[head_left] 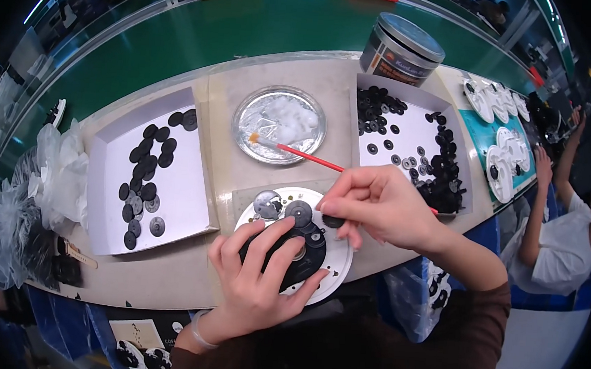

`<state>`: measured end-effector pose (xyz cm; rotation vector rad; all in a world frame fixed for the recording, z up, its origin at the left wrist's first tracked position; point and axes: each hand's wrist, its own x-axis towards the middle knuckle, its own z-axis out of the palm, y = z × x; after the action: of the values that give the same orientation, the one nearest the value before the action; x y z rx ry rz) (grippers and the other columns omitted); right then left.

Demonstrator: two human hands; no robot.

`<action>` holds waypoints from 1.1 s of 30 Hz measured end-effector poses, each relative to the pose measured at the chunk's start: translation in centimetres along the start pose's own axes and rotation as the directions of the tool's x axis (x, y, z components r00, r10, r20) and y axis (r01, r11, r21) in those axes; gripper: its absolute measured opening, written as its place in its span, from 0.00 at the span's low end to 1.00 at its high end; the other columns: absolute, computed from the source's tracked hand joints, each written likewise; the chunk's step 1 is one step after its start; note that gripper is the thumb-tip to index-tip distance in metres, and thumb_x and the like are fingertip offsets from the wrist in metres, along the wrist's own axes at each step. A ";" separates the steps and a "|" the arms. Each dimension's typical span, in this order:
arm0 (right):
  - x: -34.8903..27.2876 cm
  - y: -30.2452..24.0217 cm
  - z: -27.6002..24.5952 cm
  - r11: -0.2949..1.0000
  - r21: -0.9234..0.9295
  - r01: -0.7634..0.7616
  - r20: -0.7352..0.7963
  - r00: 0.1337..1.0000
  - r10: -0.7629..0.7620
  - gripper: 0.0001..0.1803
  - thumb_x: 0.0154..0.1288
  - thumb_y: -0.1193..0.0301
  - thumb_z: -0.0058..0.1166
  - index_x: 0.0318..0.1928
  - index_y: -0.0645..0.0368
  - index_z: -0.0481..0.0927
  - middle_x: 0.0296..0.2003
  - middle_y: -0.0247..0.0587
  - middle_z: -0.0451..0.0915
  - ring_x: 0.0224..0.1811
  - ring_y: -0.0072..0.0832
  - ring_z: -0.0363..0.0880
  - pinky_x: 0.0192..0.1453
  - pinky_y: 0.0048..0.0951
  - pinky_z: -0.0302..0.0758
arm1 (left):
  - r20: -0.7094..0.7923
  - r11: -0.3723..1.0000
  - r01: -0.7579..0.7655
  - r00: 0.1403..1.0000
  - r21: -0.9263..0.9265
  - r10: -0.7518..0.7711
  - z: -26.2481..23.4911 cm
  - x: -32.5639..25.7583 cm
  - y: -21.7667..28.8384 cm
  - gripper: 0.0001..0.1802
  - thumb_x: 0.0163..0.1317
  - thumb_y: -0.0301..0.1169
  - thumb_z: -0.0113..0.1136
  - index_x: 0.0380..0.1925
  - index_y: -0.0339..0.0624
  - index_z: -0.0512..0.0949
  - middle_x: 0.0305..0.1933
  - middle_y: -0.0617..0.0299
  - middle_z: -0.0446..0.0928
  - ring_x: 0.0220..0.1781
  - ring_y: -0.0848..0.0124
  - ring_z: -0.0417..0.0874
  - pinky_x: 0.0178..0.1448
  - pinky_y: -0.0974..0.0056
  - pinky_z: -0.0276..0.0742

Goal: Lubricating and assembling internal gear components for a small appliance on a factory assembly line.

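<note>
Right hand [384,208] grasps a red brush [311,157], hiding its middle; left hand [250,291], spread, half-covers a black plate [313,257].

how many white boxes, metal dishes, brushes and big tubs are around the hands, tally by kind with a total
White boxes, left and right: 2
Dish: 1
Brush: 1
Tub: 1
Total: 5

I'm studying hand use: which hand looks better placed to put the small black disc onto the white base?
Right, probably: the right hand seems to pinch the black disc at the white base; the left hand spreads over the black housing.
</note>
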<state>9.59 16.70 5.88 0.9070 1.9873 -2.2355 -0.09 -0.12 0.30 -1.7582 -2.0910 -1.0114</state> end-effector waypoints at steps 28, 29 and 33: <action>1.3 2.4 -0.1 0.993 -0.055 0.103 0.151 0.984 -0.094 0.06 0.58 0.76 0.52 0.34 0.66 0.75 0.28 0.35 0.78 0.24 0.13 0.74 0.25 0.12 0.67 | -0.029 0.999 0.025 0.999 -0.032 -0.026 0.5 -0.1 -0.4 0.19 0.37 0.41 0.67 0.28 0.45 0.75 0.47 0.63 0.73 0.49 0.63 0.66 0.49 0.59 0.54; 1.5 2.7 -0.1 0.979 -0.077 0.190 0.143 0.974 -0.178 0.06 0.57 0.76 0.53 0.34 0.66 0.75 0.28 0.34 0.78 0.25 0.12 0.73 0.24 0.12 0.66 | -0.028 0.999 0.026 0.999 -0.031 -0.027 0.5 -0.2 -0.4 0.19 0.37 0.41 0.67 0.28 0.45 0.75 0.47 0.63 0.73 0.49 0.63 0.66 0.49 0.59 0.54; 1.2 2.5 -0.1 0.956 -0.144 0.255 0.156 0.960 -0.232 0.07 0.57 0.74 0.54 0.34 0.66 0.76 0.28 0.33 0.78 0.26 0.11 0.73 0.22 0.10 0.63 | -0.026 0.999 0.027 0.999 -0.030 -0.028 0.4 -0.1 -0.3 0.19 0.37 0.41 0.67 0.28 0.45 0.75 0.46 0.63 0.73 0.49 0.63 0.66 0.49 0.59 0.54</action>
<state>9.53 16.73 3.13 0.5003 2.2836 -2.1371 -0.26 0.03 -0.17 -1.7252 -2.1007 -1.0728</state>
